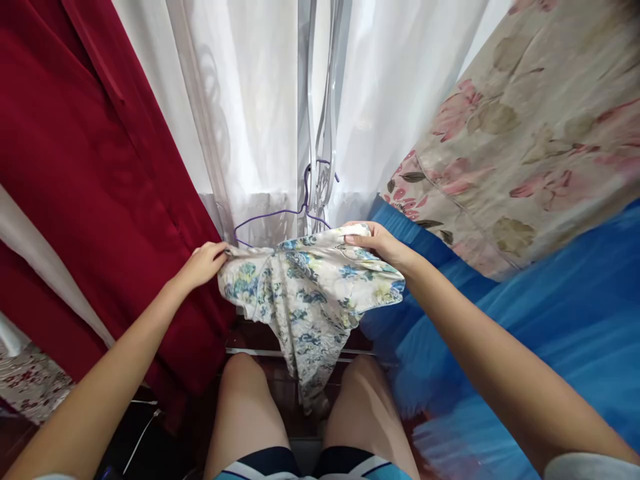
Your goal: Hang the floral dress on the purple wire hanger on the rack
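Note:
A white garment with blue and yellow flowers (310, 293) hangs spread between my two hands, its lower part drooping down between my knees. My left hand (204, 263) is closed on the garment's left corner, beside the red curtain. My right hand (373, 241) pinches the garment's upper right edge. A purple wire hanger (295, 212) hangs just behind the garment's top edge, hooked on a white metal window grille (323, 133).
A dark red curtain (85, 187) fills the left side. White sheer curtains (250, 107) hang ahead. A blue net fabric (540, 320) and a pink-flowered beige cloth (525, 147) lie to the right. My bare knees (300, 413) are below, and a white cable (143, 433) lies on the dark floor.

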A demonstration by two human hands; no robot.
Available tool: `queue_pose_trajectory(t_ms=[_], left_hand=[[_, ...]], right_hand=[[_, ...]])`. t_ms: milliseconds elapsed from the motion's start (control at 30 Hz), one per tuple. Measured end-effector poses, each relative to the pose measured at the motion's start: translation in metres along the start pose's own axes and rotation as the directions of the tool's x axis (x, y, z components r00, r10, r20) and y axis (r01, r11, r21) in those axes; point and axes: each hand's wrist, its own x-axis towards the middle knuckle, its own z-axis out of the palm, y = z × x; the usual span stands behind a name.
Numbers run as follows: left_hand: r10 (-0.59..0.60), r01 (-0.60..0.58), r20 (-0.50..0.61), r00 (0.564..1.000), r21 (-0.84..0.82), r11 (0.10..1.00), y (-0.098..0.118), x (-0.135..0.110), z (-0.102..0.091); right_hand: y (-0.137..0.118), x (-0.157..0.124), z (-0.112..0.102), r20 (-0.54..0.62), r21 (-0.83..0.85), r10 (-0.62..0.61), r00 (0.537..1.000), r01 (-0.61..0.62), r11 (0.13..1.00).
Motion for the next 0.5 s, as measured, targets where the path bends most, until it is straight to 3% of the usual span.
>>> queue_pose_trajectory(t_ms=[100, 167, 233, 300, 400, 500], left_hand=[[-0.034, 0.015, -0.177, 0.984, -0.108, 0.994, 0.011, 0.039, -0.013], [-0.100, 0.016, -0.274, 0.957, -0.293, 0.956, 0.029, 0.061, -0.017], [-0.178, 0.027, -0.232, 0.956, -0.537, 0.843, 0.050, 0.078, -0.017], [-0.192, 0.050, -0.140, 0.971, -0.668, 0.742, 0.068, 0.087, -0.014], [-0.152, 0.010, -0.186, 0.971, -0.600, 0.800, 0.085, 0.085, -0.008], [-0.094, -0.061, -0.280, 0.956, -0.498, 0.865, 0.089, 0.068, -0.005]], right_hand=[[-0.004, -0.004, 0.001, 0.011, 0.013, 0.020, 1.000, -0.020, 1.000], [-0.004, -0.007, 0.000, 0.021, 0.036, 0.063, 0.998, -0.063, 0.997], [-0.003, -0.008, -0.001, 0.028, 0.049, 0.115, 0.993, -0.116, 0.992], [0.002, -0.006, -0.005, 0.006, 0.045, 0.169, 0.986, -0.169, 0.985], [0.016, -0.004, -0.015, -0.084, 0.026, 0.196, 0.977, -0.194, 0.981], [0.037, -0.018, -0.029, -0.186, 0.086, 0.136, 0.973, -0.122, 0.989]])
